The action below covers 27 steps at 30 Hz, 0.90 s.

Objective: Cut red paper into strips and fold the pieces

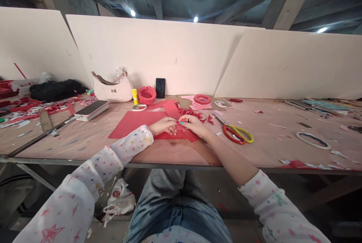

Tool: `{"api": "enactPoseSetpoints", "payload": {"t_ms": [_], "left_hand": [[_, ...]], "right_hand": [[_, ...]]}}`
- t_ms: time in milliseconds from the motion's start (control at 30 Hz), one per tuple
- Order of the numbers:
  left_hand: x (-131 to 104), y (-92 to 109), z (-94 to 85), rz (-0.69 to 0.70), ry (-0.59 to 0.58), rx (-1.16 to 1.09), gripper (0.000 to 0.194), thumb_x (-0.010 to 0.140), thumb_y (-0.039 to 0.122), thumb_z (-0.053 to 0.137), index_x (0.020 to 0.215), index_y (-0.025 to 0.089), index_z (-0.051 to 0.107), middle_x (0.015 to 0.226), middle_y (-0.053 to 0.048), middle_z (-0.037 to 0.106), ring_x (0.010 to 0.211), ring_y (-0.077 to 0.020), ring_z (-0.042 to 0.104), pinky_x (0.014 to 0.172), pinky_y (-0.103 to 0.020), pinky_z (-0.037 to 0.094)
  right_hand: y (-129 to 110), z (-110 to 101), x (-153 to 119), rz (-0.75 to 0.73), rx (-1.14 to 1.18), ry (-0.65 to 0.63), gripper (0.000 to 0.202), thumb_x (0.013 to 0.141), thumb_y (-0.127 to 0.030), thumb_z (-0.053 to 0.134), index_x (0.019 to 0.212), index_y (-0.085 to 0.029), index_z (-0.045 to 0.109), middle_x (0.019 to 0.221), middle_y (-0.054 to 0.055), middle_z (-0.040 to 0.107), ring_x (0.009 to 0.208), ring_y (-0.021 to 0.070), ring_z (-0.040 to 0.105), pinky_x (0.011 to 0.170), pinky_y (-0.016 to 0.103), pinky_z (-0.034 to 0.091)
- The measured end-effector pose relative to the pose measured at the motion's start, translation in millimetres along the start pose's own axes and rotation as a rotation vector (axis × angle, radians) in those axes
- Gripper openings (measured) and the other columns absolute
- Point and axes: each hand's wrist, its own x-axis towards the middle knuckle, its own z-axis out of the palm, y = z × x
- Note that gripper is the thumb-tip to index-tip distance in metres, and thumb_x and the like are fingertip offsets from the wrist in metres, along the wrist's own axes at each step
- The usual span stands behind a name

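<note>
My left hand (pixel 164 126) and my right hand (pixel 192 124) meet over red paper (pixel 132 122) on the table. Their fingertips pinch a small red paper piece (pixel 178 122) between them, mostly hidden by the fingers. Folded red paper pieces (pixel 189 111) lie just beyond my hands. To the right of my right hand rest scissors with red handles (pixel 234 137) and scissors with yellow handles (pixel 246 133), overlapping each other. Behind are a red paper ring stack (pixel 147 95) and a red and pink ring stack (pixel 201 101).
A white handbag (pixel 113 89), a yellow glue stick (pixel 135 97), a phone (pixel 160 88) and a white case (pixel 92 110) stand or lie at the back left. Tape rolls (pixel 313 140), paper scraps (pixel 296 164) and a red-handled tool (pixel 235 100) are to the right. White boards (pixel 158 51) close the back.
</note>
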Motion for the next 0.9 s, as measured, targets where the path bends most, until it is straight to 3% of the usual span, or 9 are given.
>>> {"api": "enactPoseSetpoints", "payload": {"t_ms": [467, 733, 900], "left_hand": [[-2.3, 6.2, 4.2, 0.137, 0.045, 0.292, 0.023, 0.079, 0.031, 0.047, 0.069, 0.012, 0.053, 0.057, 0.000, 0.054, 0.050, -0.0089, 0.055, 0.052, -0.020, 0.044], [0.3, 0.4, -1.3, 0.090, -0.001, 0.203, 0.025, 0.081, 0.032, 0.044, 0.069, 0.013, 0.053, 0.060, -0.003, 0.059, 0.052, -0.0108, 0.058, 0.051, -0.021, 0.045], [0.6, 1.3, -2.5, 0.123, -0.016, 0.293, 0.024, 0.081, 0.032, 0.045, 0.070, 0.012, 0.054, 0.058, -0.002, 0.058, 0.052, -0.0098, 0.057, 0.052, -0.020, 0.045]], "right_hand": [[0.7, 0.3, 0.7, -0.012, 0.014, 0.011, 0.020, 0.076, -0.027, 0.051, 0.090, -0.015, 0.057, 0.080, 0.002, 0.056, 0.061, 0.0095, 0.043, 0.055, 0.022, 0.034], [-0.8, 0.8, -0.4, -0.009, 0.016, 0.003, 0.017, 0.076, -0.027, 0.050, 0.087, -0.016, 0.056, 0.070, 0.000, 0.052, 0.058, 0.0098, 0.041, 0.052, 0.023, 0.032], [-0.1, 1.0, 0.3, -0.018, 0.025, -0.012, 0.019, 0.075, -0.027, 0.050, 0.089, -0.015, 0.056, 0.071, 0.000, 0.053, 0.060, 0.0104, 0.043, 0.054, 0.023, 0.033]]}}
